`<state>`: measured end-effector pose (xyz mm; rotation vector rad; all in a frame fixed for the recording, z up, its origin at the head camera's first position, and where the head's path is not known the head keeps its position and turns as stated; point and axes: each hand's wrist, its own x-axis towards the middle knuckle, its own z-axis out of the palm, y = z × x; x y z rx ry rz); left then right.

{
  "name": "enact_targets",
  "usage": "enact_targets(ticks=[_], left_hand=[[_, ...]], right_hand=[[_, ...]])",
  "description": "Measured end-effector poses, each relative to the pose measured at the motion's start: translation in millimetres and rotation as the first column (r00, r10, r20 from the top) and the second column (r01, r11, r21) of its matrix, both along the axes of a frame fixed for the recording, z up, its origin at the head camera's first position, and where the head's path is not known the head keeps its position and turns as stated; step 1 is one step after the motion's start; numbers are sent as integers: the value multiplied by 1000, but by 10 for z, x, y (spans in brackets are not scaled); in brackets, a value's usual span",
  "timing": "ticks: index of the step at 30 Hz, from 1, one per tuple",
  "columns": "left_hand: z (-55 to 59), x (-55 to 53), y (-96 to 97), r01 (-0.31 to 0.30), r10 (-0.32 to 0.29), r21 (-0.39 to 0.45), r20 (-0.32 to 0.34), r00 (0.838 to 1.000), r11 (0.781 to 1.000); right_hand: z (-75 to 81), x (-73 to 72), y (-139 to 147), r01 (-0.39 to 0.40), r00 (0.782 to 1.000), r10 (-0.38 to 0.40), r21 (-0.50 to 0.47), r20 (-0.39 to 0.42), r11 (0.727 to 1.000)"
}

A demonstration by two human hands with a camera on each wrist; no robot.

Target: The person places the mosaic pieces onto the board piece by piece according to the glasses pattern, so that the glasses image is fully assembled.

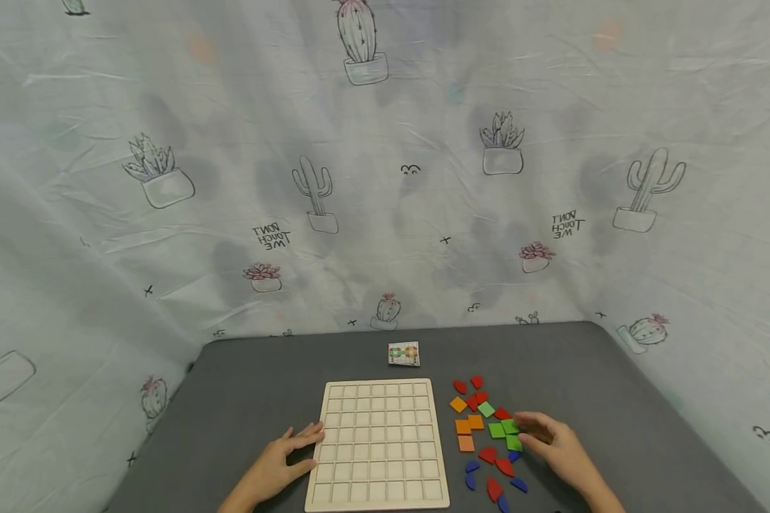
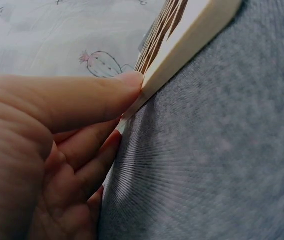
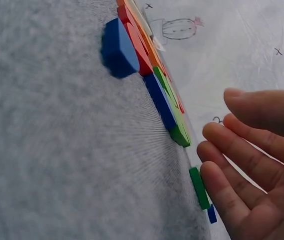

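A pale wooden board (image 1: 377, 444) with a grid of square recesses lies in front of the person. My left hand (image 1: 274, 462) rests at its left side, fingers extended. In the left wrist view the thumb (image 2: 94, 100) touches the wooden edge (image 2: 181, 55). My right hand (image 1: 561, 450) hovers at the right side of the loose pieces, its fingers loosely bent and nothing between them. Nearest to it are green squares (image 1: 510, 426). The right wrist view shows a dark green piece (image 3: 199, 187) beside the fingertips and the thumb standing apart.
Orange squares (image 1: 465, 443), red wedge pieces (image 1: 504, 467) and blue rounded pieces (image 1: 518, 484) lie scattered right of the board. A small pattern card (image 1: 403, 354) lies behind it on the grey table (image 1: 263, 385). A cactus-print curtain (image 1: 411, 214) surrounds the table.
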<state>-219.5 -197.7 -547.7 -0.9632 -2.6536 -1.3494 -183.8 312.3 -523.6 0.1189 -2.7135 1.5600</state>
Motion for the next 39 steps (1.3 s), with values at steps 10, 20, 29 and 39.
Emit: enact_targets(ticks=[10,20,29,39], left_hand=[[-4,13,24,-32,32,5,-29,999,999],[-34,1,4,-15,15,12,4,1000,1000],[-21,-15,-10,6,-7,32,21,1000,999],[-39,-10,-15,5,-5,20,8,1000,1000]], right_hand=[[91,-141,-60,11,1000,-9,71,-26,997],[79,-270,-131,-18,1000,16,137,17,990],[121,-343,-227,38,999,-42,238,10,970],[154,-453,-324,84,996,-84,381,-16,921]])
